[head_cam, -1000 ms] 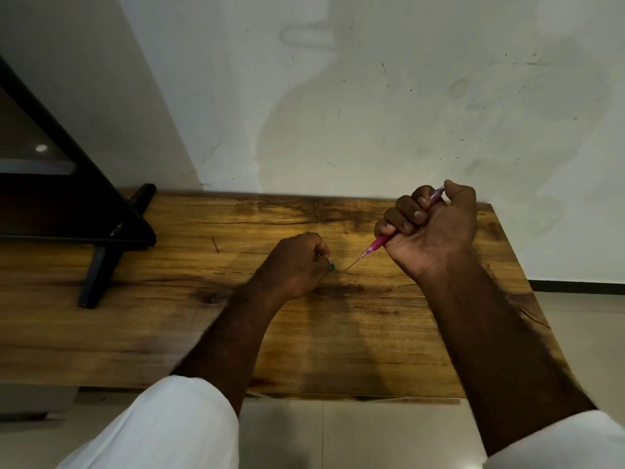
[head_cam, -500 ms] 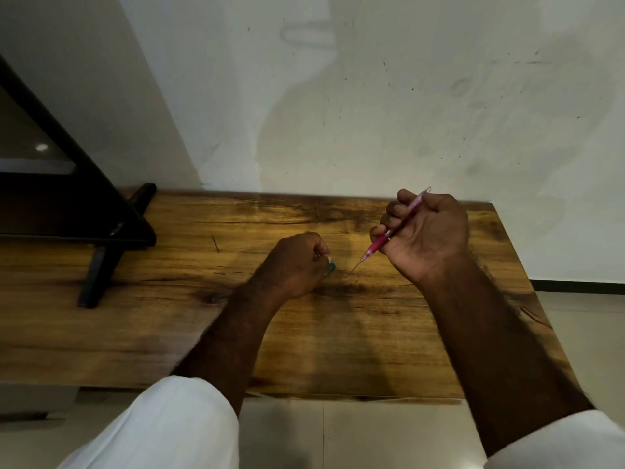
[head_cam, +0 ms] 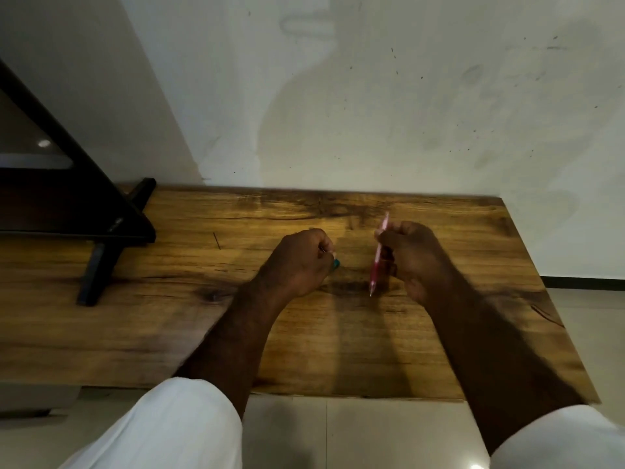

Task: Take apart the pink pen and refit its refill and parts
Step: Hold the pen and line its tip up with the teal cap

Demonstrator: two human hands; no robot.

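Pen work looks to me to be somewhere in the middle, not at either end. My right hand is closed around the pink pen, gripping it near its upper half so the barrel stands nearly upright above the wooden table, its thin tip pointing down and apparently just clear of the board; motion blur keeps me from saying whether the tip is the refill showing or the pen's own nose. My left hand is clenched, knuckles up, just beside the pen but not touching it, and a small teal piece peeks out from between its fingertips. I judge that to be a part taken off the pen, though I cannot confirm which part. If so, the dismantling is at least begun, and the refitting remains: the teal piece still has to go back on. A short dark sliver lies alone on the table well to the left; I cannot tell what it is.
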